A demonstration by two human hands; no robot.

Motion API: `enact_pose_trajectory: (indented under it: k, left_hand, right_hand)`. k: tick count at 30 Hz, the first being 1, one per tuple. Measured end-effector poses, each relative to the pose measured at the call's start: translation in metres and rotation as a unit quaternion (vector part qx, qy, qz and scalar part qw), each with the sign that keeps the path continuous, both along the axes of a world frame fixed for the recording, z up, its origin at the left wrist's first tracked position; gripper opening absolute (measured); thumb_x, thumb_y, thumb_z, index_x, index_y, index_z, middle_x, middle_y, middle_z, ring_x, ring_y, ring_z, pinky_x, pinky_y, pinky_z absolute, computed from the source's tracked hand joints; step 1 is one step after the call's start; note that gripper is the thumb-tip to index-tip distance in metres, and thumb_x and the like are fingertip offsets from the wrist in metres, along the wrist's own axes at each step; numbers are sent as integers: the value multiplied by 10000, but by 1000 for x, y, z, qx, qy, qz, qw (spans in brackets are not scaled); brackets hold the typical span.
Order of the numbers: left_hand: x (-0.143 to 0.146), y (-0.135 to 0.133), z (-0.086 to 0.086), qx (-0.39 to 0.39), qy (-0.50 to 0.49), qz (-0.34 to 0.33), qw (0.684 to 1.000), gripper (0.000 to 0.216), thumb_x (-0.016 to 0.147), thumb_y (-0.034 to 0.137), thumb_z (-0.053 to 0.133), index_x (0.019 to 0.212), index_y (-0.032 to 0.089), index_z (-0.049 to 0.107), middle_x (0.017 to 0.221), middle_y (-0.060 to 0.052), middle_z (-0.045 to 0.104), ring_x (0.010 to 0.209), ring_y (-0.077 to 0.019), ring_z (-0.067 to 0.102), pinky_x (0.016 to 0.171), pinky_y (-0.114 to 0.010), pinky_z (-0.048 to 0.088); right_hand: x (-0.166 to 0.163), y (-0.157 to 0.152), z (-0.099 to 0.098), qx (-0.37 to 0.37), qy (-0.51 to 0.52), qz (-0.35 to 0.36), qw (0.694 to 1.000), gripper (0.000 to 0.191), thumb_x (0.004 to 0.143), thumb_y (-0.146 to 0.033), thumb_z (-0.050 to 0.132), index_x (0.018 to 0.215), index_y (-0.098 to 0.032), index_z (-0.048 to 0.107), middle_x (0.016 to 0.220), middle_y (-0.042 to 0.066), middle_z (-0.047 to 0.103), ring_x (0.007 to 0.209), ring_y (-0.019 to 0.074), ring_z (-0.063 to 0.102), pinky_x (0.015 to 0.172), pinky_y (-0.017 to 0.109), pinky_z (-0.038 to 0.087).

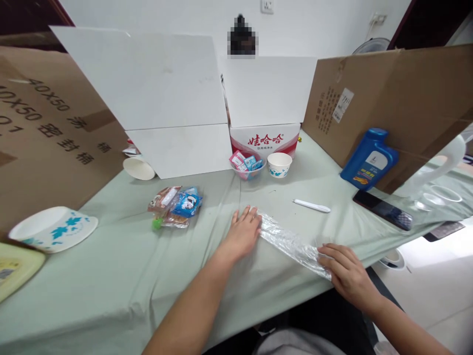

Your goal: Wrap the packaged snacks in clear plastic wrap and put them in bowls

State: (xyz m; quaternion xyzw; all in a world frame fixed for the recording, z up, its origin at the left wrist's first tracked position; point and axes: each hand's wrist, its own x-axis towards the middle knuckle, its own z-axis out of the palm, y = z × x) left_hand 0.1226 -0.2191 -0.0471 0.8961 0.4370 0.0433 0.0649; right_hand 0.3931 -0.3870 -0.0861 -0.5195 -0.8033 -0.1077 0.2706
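A crumpled strip of clear plastic film (290,244), perhaps a flattened bag, runs slantwise across the cloth between my hands. On its far left end, my left hand (244,230) lies palm down with the fingers stretched out and slightly apart. My right hand (345,271) rests over the near right end, close to the table's front edge. Its fingers reach across the film, and its thumb is mostly hidden. Beyond the strip lies a white pen-like cutter (311,205). Several small snack packets (175,206) are heaped left of my left hand.
A bowl of sachets (248,167) and a paper cup (280,165) stand before a white-red carton (266,138). White panels (177,153) rise behind. Right are a blue bottle (369,160) and a phone (383,209); left, a tipped paper bowl (55,229). Large cardboard boxes (373,108) flank the table.
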Motion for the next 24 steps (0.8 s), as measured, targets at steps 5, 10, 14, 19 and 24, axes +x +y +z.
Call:
enact_pose_trajectory:
  k: [5, 10, 14, 19, 24]
  left_hand:
    - [8, -36, 19, -45, 0, -63, 997, 266, 944, 264, 439, 1068, 192, 664, 1135, -117, 622, 1089, -287, 558, 892, -424, 480]
    - [0, -36, 8, -94, -25, -183, 978, 411, 867, 89, 481, 1224, 257, 598, 1383, -71, 525, 1283, -272, 459, 1035, -475, 388]
    - [-10, -16, 2, -160, -73, -238, 955, 483, 829, 25, 474, 1220, 277, 603, 1396, -21, 541, 1319, -211, 455, 1093, -415, 343]
    - [-13, 1, 5, -190, -94, -262, 941, 476, 781, 0, 525, 1157, 268, 638, 1283, -10, 634, 1303, -208, 480, 1107, -387, 334]
    - [-14, 6, -4, -201, -106, -252, 941, 472, 794, 23, 574, 1186, 282, 626, 1299, 1, 627, 1314, -208, 465, 1124, -405, 321]
  right_hand:
    - [-19, -1, 27, -31, -7, 118, 993, 288, 814, -48, 457, 1005, -212, 598, 1105, 79, 692, 1218, 247, 544, 1012, 448, 428]
    - [-46, 7, 65, -237, 66, 248, 937, 283, 797, -46, 441, 991, -204, 573, 932, 60, 685, 918, 175, 639, 866, 344, 497]
    - [-48, 56, 82, -308, 150, 232, 910, 201, 858, -104, 452, 954, -202, 599, 862, 45, 686, 802, 150, 650, 733, 269, 507]
    - [-42, 152, 63, -297, 175, 23, 938, 178, 880, -144, 457, 992, -189, 589, 801, 14, 690, 644, 123, 645, 630, 235, 496]
    - [-51, 187, 23, -216, 75, -44, 973, 203, 786, -115, 544, 953, -174, 645, 792, 59, 673, 806, 213, 605, 773, 335, 457]
